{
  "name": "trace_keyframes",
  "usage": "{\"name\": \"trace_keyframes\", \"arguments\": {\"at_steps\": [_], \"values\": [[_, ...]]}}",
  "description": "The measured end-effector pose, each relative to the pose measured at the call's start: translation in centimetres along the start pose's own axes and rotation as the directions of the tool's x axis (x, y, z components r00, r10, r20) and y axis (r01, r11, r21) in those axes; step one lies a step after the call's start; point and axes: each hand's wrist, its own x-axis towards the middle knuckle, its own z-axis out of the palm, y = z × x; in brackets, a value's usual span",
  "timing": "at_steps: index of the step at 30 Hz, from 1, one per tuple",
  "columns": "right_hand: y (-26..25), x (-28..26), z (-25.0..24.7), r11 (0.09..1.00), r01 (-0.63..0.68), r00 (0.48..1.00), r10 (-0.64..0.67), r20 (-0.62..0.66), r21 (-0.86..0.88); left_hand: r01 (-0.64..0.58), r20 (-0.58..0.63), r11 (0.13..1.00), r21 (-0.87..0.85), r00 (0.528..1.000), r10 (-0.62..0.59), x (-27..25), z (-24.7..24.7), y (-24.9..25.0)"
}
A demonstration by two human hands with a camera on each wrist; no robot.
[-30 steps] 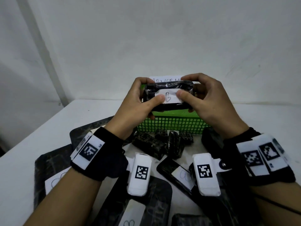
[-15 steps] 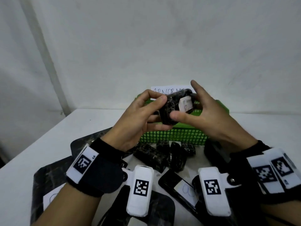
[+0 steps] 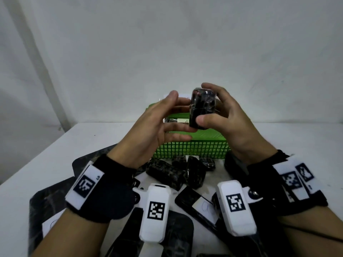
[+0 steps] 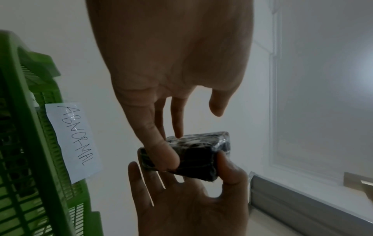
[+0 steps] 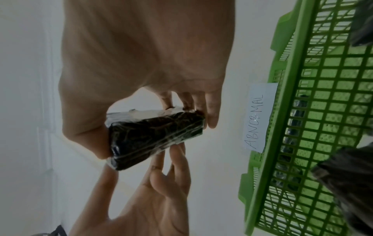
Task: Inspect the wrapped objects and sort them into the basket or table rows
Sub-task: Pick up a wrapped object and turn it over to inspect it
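A small black wrapped block (image 3: 203, 108) stands upright in the air above the green basket (image 3: 194, 147). My right hand (image 3: 204, 103) grips it, thumb low on the near face and fingers curled over the top. My left hand (image 3: 181, 112) is spread beside it, straight fingers touching its left side and the thumb apart. In the left wrist view one left finger lies across the block (image 4: 193, 153). The right wrist view shows the block (image 5: 155, 137) pinched between the right thumb and fingers. Its white label is out of sight.
The basket carries a paper label reading ABNORMAL (image 4: 74, 140) on its far rim and holds a wrapped object (image 3: 176, 120). Several dark wrapped blocks (image 3: 163, 173) lie before it on the white table (image 3: 55, 154), with flat wrapped pieces (image 3: 196, 203) nearer me. A wall stands close behind.
The block went from lying level with its label toward me to standing upright with the label turned away. My left hand let go of its grip and straightened its fingers.
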Motion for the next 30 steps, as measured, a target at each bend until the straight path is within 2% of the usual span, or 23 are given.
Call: {"name": "trace_keyframes", "arguments": {"at_steps": [3,6,10,12,15,16,20,23,27,30], "values": [[0.6,-0.1,0.3,0.999,0.019,1.0,-0.018,0.022,-0.043,0.006,0.016,1.0,0.031,1.0,-0.006,0.1,-0.2,-0.2],[0.9,0.1,-0.4,0.997,-0.018,0.992,0.027,0.122,-0.071,0.034,0.026,0.999,0.011,0.999,-0.035,0.1,-0.6,-0.4],[1.0,0.4,-1.5,0.969,-0.033,0.97,0.091,0.225,-0.247,0.083,0.047,0.995,0.052,0.995,-0.085,0.3,-0.9,-0.8],[0.9,0.5,-1.6,0.982,-0.051,0.96,0.098,0.262,-0.182,0.07,0.028,0.995,0.069,0.997,-0.072,0.4,-0.5,-1.3],[0.3,0.8,-2.0,0.979,-0.179,0.974,0.163,0.16,0.095,0.03,0.005,0.986,0.165,1.0,-0.031,0.4,0.1,-2.0],[0.2,0.9,-2.1,0.971,-0.21,0.973,0.196,0.121,0.117,0.011,0.006,0.981,0.195,1.0,-0.013,0.4,0.1,-2.2],[1.1,1.1,-2.2,0.97,-0.243,0.969,0.242,0.04,0.022,-0.059,-0.011,0.97,0.235,0.998,0.064,0.8,-0.2,-3.2],[1.4,1.0,-1.7,0.984,-0.18,0.982,0.181,0.056,-0.017,-0.081,-0.032,0.964,0.252,0.995,0.092,0.9,-0.6,-3.6],[1.4,0.9,-1.4,0.992,-0.083,0.996,0.081,-0.03,-0.092,-0.095,0.0,0.96,0.264,0.995,0.098,0.8,-0.6,-3.6],[1.1,0.8,-1.3,0.99,-0.06,0.996,0.052,-0.068,-0.128,-0.107,-0.001,0.959,0.264,0.994,0.111,0.9,-0.6,-3.6]]}}
